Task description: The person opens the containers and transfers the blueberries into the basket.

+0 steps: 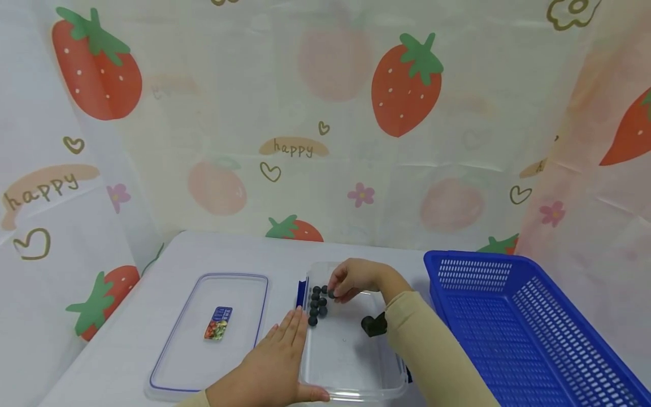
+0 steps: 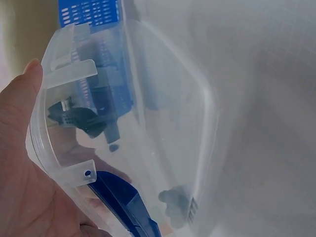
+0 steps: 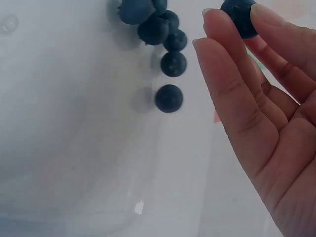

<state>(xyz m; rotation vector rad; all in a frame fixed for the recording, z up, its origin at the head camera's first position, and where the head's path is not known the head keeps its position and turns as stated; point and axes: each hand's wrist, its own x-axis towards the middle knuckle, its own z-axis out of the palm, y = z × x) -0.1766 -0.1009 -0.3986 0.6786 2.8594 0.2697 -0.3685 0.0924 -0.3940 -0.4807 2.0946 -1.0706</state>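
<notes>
Left hand: I see my left hand (image 1: 274, 367) nearest me at 6 o'clock, lying flat with fingers straight against the left wall of the clear container (image 1: 351, 384); the thumb runs along its near rim. In the left wrist view the palm (image 2: 19, 163) presses the container's side beside a blue latch (image 2: 123, 202). This grip is open, holding nothing.
Clear container: it sits on the white surface (image 1: 127, 350) just ahead of my left hand, its lid off.
Lid: the clear blue-edged lid (image 1: 193, 367) lies flat at 9 o'clock of the container, just beside it, with a small colourful label (image 1: 219, 323) on it.
Blueberries: a cluster of dark blueberries (image 1: 317, 305) rests inside the container's far left corner, at about 12 o'clock from my left hand; the right wrist view shows them strung in a loose line (image 3: 169, 98).
Right hand: my right hand (image 1: 356, 280) reaches into the container's far end, fingertips pinching one blueberry (image 3: 239, 17) just to the right of the cluster. This grip is closed on that berry.
Wrist camera: a black mount (image 1: 374, 324) shows at my right sleeve, above the container.
Basket: a blue perforated basket (image 1: 513, 322) stands at 3 o'clock, near the container.
Backdrop: a strawberry-printed sheet (image 1: 325, 113) hangs farthest away at 12 o'clock.
</notes>
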